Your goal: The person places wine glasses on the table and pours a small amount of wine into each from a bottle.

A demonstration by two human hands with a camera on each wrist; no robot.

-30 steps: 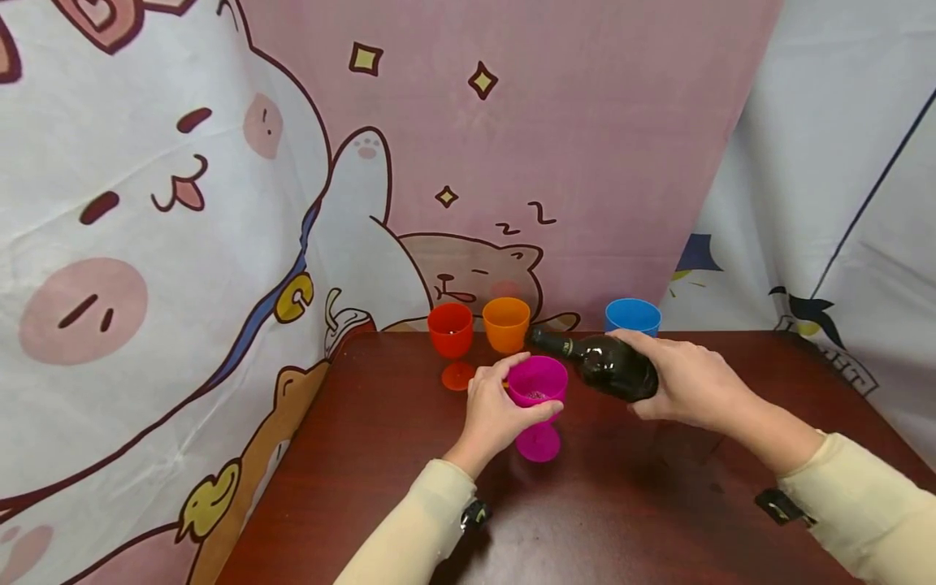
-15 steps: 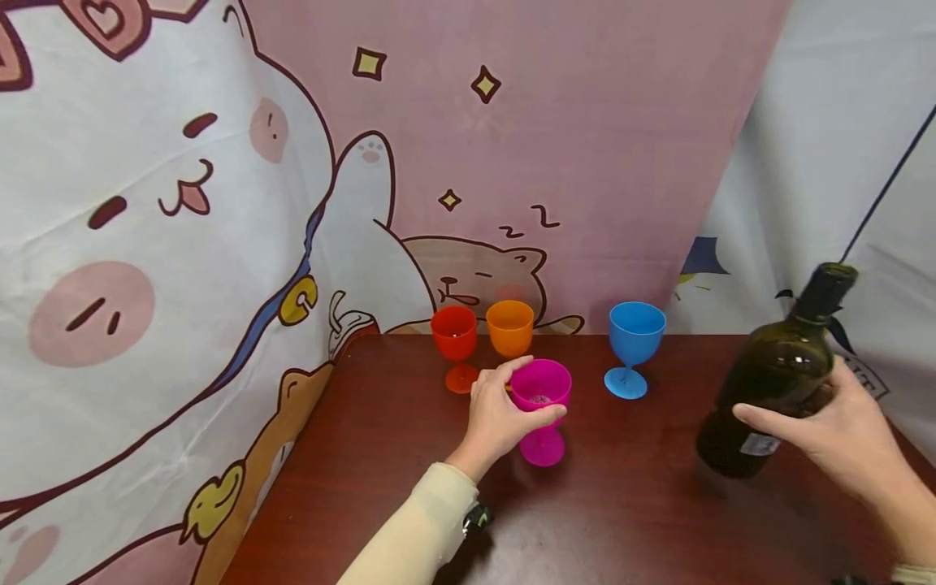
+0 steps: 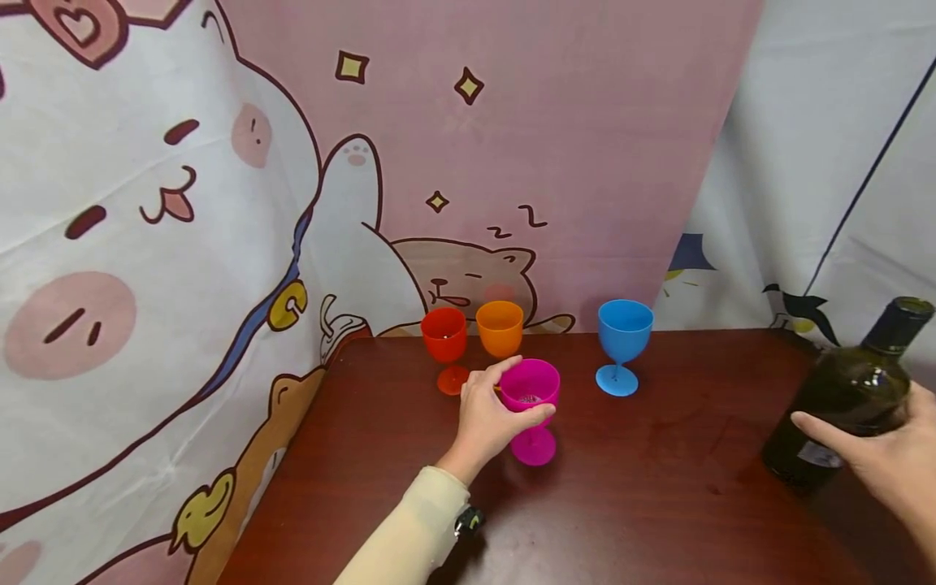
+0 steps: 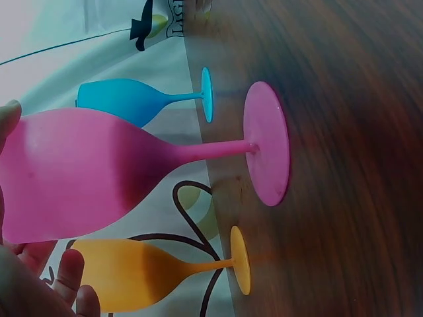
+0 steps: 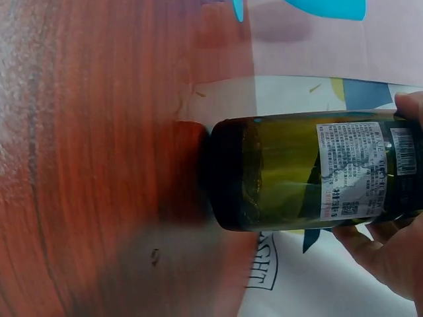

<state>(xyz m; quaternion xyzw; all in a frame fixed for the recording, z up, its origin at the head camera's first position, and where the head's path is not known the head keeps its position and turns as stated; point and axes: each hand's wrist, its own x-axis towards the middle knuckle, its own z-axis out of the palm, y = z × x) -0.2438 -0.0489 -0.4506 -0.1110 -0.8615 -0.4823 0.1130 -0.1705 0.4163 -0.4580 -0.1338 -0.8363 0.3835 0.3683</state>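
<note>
My left hand holds a magenta plastic goblet by its bowl, thumb on the near side and fingers behind. Some small contents show at the bottom of the bowl. In the left wrist view the goblet's foot appears at the tabletop. Far to the right, my right hand grips a dark green glass wine bottle round its body, neck up and leaning a little right. The right wrist view shows the bottle's printed label and its base close over the table.
Behind the magenta goblet stand a red goblet and an orange goblet. A blue goblet is farther right, near the back edge of the brown wooden table. A cartoon-print cloth hangs behind and along the left side.
The bottle was tilted with its mouth beside the magenta goblet; my right hand has swung it away to the far right and turned it nearly upright. My left hand stays on the goblet.
</note>
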